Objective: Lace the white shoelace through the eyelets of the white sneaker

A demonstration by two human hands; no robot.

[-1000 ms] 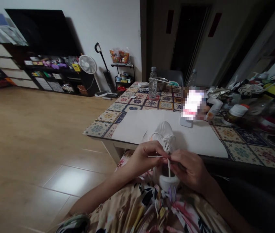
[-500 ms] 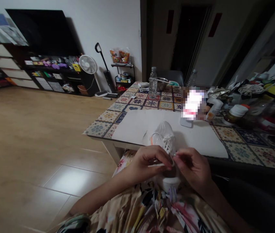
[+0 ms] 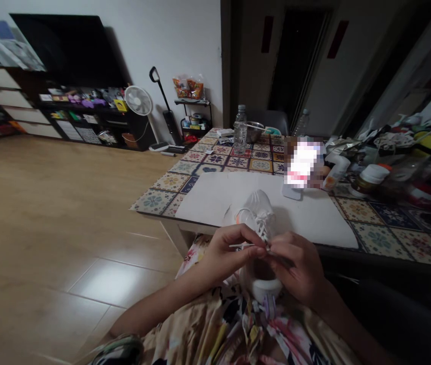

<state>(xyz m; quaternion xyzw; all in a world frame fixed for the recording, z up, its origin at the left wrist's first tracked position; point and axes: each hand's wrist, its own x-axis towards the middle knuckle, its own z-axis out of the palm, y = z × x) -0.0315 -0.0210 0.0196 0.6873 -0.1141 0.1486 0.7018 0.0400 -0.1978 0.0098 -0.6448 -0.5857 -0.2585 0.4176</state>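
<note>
A white lace-up shoe (image 3: 258, 204) points away from me, its toe over the white sheet (image 3: 208, 195) and its heel near my lap. Above the shoe's opening, my left hand (image 3: 234, 248) pinches a white shoelace (image 3: 240, 246) between thumb and fingertips. Close against it on the right, my right hand (image 3: 297, 263) is closed with its fingertips at the lace by the upper eyelets. Both sets of fingertips nearly meet. The hands hide part of the tongue and the lace ends.
The sheet lies on a table with a patterned cloth (image 3: 152, 200). A phone with a blurred screen (image 3: 302, 165) stands on it. Behind are a clear bottle (image 3: 240, 132) and a metal bowl (image 3: 254, 133). Jars, including a white-lidded one (image 3: 371, 178), and clutter crowd the right side.
My right hand has moved slightly left and its fingers have curled in towards the left fingertips. A stretch of lace now shows across my left hand.
</note>
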